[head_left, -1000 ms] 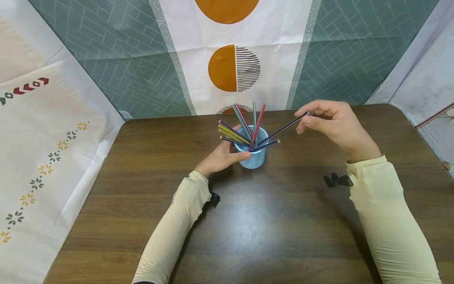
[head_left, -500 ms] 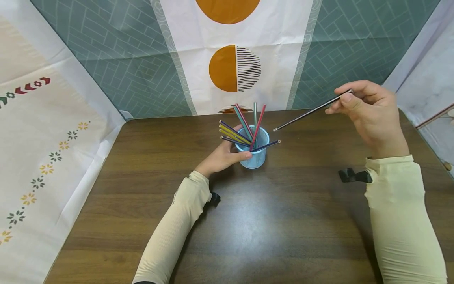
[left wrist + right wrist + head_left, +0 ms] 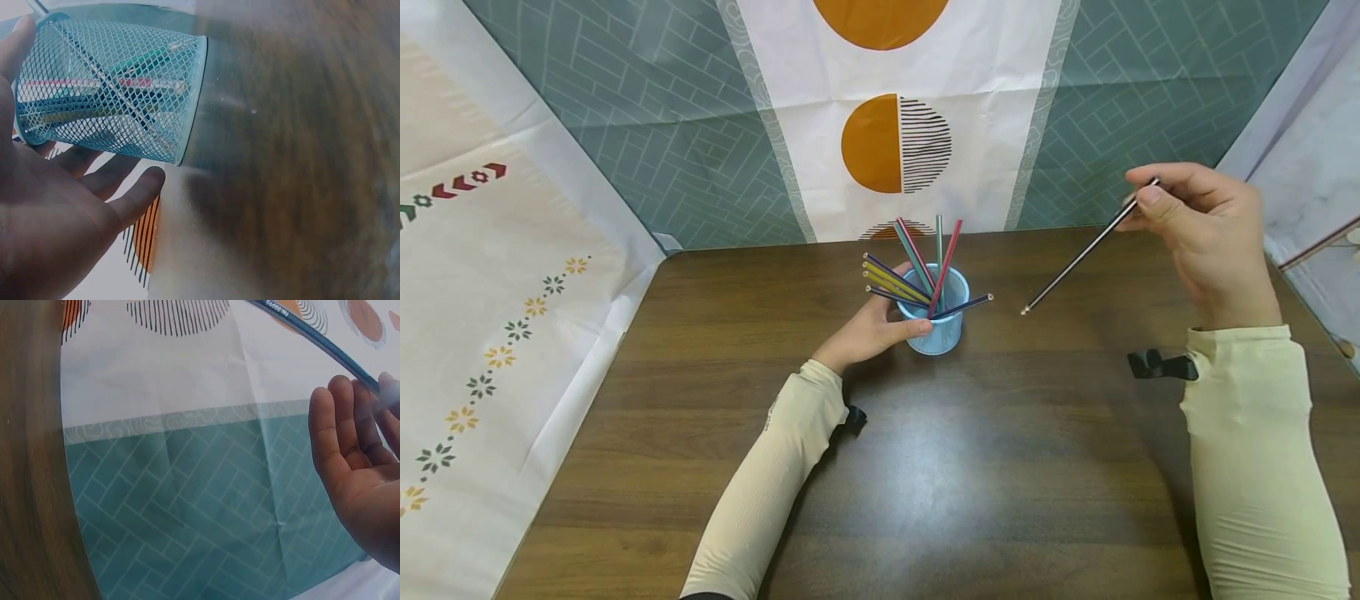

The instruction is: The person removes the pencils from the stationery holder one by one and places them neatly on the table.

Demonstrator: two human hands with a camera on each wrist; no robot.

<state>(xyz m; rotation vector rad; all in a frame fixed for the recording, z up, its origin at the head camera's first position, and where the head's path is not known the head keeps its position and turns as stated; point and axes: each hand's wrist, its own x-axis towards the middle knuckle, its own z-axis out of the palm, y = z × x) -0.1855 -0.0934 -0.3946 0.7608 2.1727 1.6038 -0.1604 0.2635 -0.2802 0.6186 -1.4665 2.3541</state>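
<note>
A light-blue mesh pencil cup [image 3: 942, 337] stands upright at the back middle of the table. My left hand [image 3: 874, 332] holds it from the left, thumb at the near rim and fingers around the far side; the left wrist view shows the mesh cup [image 3: 112, 90] between thumb and fingers. Several coloured pencils [image 3: 951, 258] lean in it, red, green, yellow and dark blue. Out to the right, my right hand [image 3: 1213, 242] pinches one dark pencil [image 3: 1086, 250] by its upper end above the table. Its lower end points down and left, apart from the cup.
The brown wooden table [image 3: 925, 483] ends at a wall covering [image 3: 700, 167] with green panels and orange circles. White cloth [image 3: 482, 333] with a flower pattern hangs at the left. A thin rod [image 3: 1318, 243] shows at the right edge.
My right hand has drawn the dark pencil out of the cup and moved right; the pencil now slants more steeply. The left hand and cup have stayed in place.
</note>
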